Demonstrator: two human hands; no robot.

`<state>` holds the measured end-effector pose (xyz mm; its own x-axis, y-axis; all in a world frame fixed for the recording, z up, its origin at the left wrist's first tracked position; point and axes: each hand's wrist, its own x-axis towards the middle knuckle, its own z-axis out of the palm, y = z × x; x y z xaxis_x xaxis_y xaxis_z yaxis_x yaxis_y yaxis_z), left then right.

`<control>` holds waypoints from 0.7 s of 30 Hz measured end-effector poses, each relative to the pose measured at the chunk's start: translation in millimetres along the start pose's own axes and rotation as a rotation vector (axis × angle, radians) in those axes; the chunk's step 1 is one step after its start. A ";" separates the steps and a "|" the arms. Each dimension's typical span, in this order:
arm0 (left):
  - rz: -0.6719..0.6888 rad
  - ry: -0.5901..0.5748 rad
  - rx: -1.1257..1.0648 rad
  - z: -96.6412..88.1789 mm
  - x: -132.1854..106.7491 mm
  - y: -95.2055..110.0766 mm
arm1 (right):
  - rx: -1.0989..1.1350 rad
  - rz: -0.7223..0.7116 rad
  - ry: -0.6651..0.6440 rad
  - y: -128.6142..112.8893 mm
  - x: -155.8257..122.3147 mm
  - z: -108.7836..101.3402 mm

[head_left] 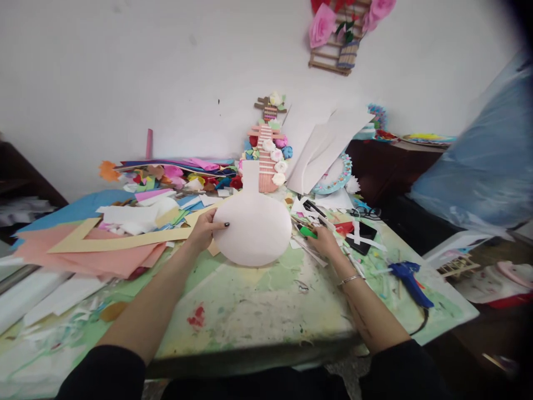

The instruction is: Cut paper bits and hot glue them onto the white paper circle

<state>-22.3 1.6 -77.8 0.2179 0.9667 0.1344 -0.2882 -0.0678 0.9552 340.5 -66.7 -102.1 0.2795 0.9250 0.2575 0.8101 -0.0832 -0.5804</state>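
Observation:
My left hand (204,229) grips the left edge of a pale pink vase-shaped paper cutout (253,222), holding it upright over the table (258,305). My right hand (322,241) rests on the table to the right of the cutout, fingers curled around a green-tipped tool (307,231) among scissors (314,210) and paper scraps. A thin bracelet circles my right wrist.
Pink, tan and blue paper sheets (91,244) pile at the left. A blue glue gun (408,280) lies at the right. A paper-flower model (268,147) and leaning white sheets (320,150) stand against the wall. A blue plastic bag (487,166) sits far right.

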 end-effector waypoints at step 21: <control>0.040 -0.135 0.314 25.7 -10.4 20.8 | 0.922 0.006 -0.176 -116.9 -101.6 -19.0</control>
<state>-6.6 -16.2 -52.6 0.3400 0.9216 0.1873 -0.0026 -0.1983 0.9801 227.2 -158.1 -45.7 0.1396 0.9745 0.1755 0.0592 0.1687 -0.9839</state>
